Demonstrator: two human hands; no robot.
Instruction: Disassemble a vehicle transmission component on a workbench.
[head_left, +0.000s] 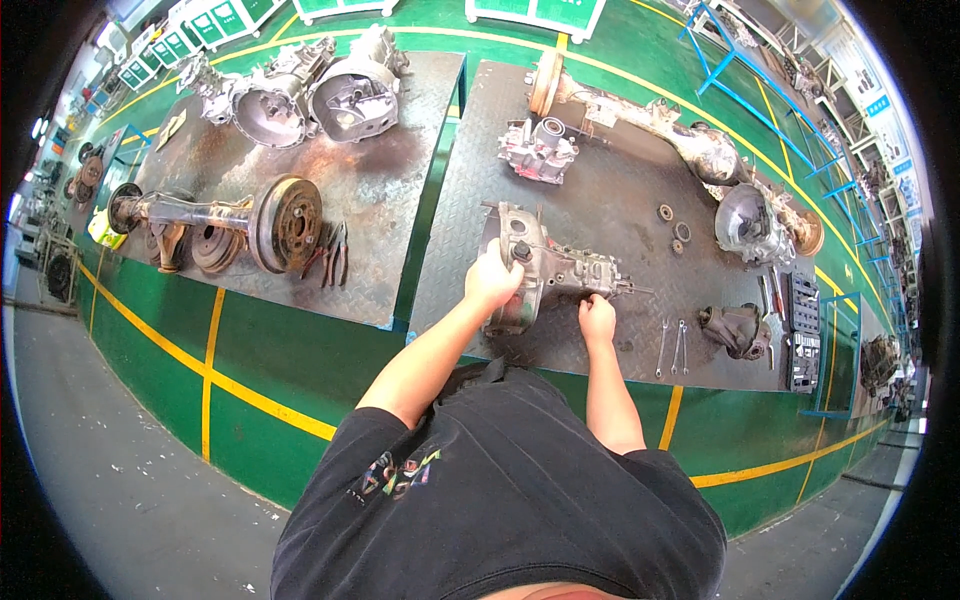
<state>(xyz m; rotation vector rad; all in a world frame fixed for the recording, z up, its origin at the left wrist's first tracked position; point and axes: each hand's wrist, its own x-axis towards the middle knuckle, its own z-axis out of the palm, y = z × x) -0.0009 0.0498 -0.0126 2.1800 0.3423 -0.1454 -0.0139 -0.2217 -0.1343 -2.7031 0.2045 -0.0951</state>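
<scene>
Two dark checker-plate steel platforms lie side by side on the green floor, the left platform (380, 210) and the right platform (620, 200), and I am working at the near edge of the right one. My left hand (492, 280) is closed over the bell-shaped end of a grey cast-metal gearbox (555, 270) lying on its side there; my right hand (597, 318) is curled against its near underside, though I cannot tell what its fingers grip. Right of it I count two bright wrenches (672, 346) lying close together, then a dark cast housing (735, 330) and two black socket trays (803, 330) with tools slotted in them. Farther off lie three small rings (677, 232), a silver gear case (540, 150) and one long rusty axle (680, 135). On the left platform I count two bell housings (310, 95) and a second axle (230, 220) with a brake drum.
</scene>
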